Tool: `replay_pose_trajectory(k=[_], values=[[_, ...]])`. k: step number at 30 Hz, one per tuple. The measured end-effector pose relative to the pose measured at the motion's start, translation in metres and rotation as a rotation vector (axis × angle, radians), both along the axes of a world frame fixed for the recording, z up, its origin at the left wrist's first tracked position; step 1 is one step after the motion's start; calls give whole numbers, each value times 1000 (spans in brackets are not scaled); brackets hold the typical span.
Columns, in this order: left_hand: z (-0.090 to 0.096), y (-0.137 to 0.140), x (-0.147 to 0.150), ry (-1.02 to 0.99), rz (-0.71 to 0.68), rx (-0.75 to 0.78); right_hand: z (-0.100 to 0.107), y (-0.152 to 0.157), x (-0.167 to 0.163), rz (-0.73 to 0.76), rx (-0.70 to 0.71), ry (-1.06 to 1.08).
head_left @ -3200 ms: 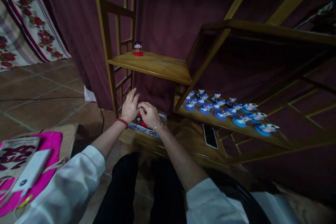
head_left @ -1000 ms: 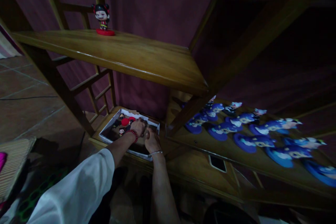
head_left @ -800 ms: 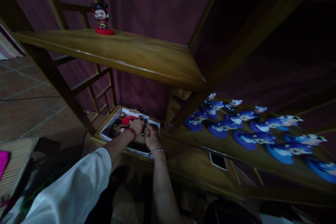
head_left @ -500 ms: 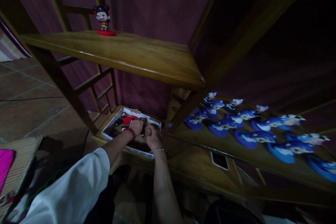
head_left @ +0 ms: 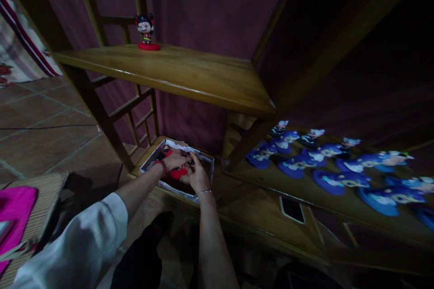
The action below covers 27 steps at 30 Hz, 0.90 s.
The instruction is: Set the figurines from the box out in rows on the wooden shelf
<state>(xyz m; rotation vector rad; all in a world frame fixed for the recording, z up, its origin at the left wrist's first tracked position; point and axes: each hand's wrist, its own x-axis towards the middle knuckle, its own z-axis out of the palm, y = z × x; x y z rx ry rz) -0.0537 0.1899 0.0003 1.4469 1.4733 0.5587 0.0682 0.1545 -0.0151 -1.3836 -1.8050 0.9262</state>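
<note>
Low in the shelf, a shallow white-edged cardboard box (head_left: 210, 169) holds small figurine pieces in black and red. My left hand (head_left: 174, 160), with a red bead bracelet, is over the box, its fingers closed on a small dark figurine (head_left: 191, 160). My right hand (head_left: 199, 178), wearing a thin silver bracelet, meets it from the right and pinches the same figurine. Fingers cover most of it. Red round bases (head_left: 176, 174) lie beneath my hands in the box. Above, one assembled black-haired figurine (head_left: 145, 29) stands on a red base on the wooden shelf board (head_left: 176, 70).
Several blue-based figurines (head_left: 291, 167) stand in rows on the lower board at right. A phone-like dark rectangle (head_left: 292, 210) lies in front of them. A wooden post (head_left: 249, 137) rises beside the box. At left is a woven-topped seat (head_left: 50, 198) with a pink cloth (head_left: 20, 203).
My hands have come together over the box, and the small dark figurine is now between their fingers. More red bases show below them. The view has shifted slightly left.
</note>
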Motion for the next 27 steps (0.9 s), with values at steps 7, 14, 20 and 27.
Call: replay_pose_trajectory(k=[7, 14, 20, 27], values=[[3, -5, -21, 163, -49, 78, -7, 5, 0, -134, 18, 41], [-22, -14, -29, 517, -17, 156, -13, 5, 2, -199, -22, 92], [-24, -16, -15, 687, -39, 176, -10, 3, 3, -208, -18, 96], [-24, -15, -10, 796, -46, 187, -7, 1, 5, -206, 37, 72]])
